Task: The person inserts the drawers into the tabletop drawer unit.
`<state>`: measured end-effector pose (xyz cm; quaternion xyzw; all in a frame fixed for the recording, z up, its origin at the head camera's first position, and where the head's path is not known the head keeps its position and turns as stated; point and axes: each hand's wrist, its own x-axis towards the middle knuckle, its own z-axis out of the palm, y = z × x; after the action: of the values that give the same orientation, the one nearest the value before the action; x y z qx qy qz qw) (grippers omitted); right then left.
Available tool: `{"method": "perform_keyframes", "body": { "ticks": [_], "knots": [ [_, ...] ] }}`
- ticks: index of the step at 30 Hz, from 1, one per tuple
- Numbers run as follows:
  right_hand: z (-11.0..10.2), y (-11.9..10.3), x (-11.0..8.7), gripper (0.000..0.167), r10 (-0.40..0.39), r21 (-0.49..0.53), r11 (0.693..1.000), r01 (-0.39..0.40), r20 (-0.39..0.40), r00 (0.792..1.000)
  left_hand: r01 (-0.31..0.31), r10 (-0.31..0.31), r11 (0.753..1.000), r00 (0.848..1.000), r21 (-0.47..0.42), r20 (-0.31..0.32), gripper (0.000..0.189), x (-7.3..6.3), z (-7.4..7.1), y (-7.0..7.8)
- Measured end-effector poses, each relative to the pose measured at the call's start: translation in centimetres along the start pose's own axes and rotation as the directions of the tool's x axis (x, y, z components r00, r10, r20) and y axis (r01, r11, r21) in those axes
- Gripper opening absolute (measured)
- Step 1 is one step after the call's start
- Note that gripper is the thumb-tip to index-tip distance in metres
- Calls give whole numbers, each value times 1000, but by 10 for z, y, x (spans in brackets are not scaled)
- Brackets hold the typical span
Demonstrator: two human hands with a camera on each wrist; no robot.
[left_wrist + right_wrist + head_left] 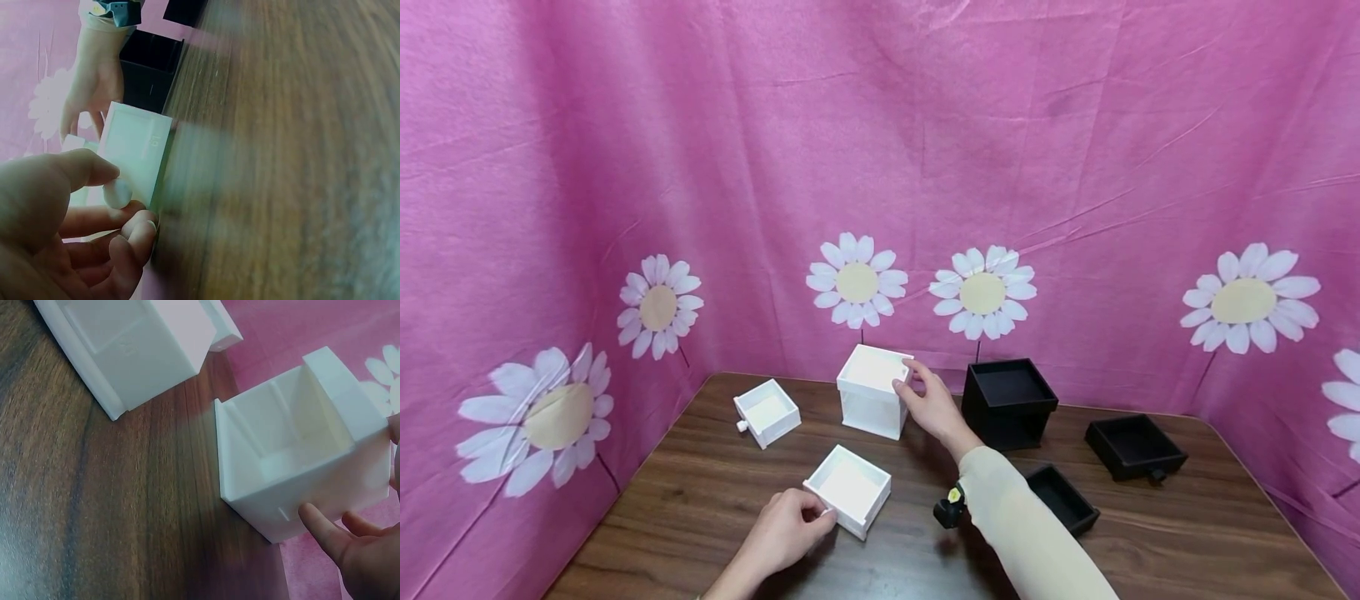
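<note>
My left hand pinches the small round knob of a white drawer between thumb and finger. That drawer sits low in front of the white cabinet, its walls angled to the table edge. At the cabinet's right upper edge my right hand holds on, with fingers over the tray-like top and others against the side wall. The right wrist view shows the cabinet's hollow front, with a ledge along its inner wall. A second white drawer with a knob lies to the left.
A black cabinet stands right of the white one. Two black drawers lie near it, one farther right and another partly behind my right sleeve. Pink cloth with daisies hangs along the edges of the wooden table.
</note>
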<state>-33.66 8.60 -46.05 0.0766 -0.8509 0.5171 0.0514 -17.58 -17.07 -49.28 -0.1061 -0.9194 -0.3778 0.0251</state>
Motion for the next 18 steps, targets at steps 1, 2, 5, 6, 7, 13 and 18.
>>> {"method": "perform_keyframes", "body": {
  "ticks": [1,2,5,6,7,13,18],
  "knots": [
    [0,0,0,57,4,10,1000,-4,0,1000,0,0,1000,1000,-1,-4,19,0,0,0],
    [0,0,0,57,9,21,1000,-9,0,1000,1,-1,1000,1000,-3,-8,18,0,0,1],
    [1,-1,-1,58,21,52,998,-21,5,1000,9,-9,1000,1000,-15,-16,19,-1,0,2],
    [1,-1,-1,58,22,64,998,-23,8,1000,15,-15,1000,1000,-17,-17,19,0,0,3],
    [1,-1,-1,58,24,73,997,-25,10,1000,20,-20,1000,1000,-16,-19,20,0,0,4],
    [2,-1,0,58,40,107,993,-42,14,999,35,-35,999,999,-3,-36,23,2,2,6],
    [2,1,1,58,44,110,993,-46,18,999,38,-39,999,997,-16,-67,23,2,3,7]
  ]
}}
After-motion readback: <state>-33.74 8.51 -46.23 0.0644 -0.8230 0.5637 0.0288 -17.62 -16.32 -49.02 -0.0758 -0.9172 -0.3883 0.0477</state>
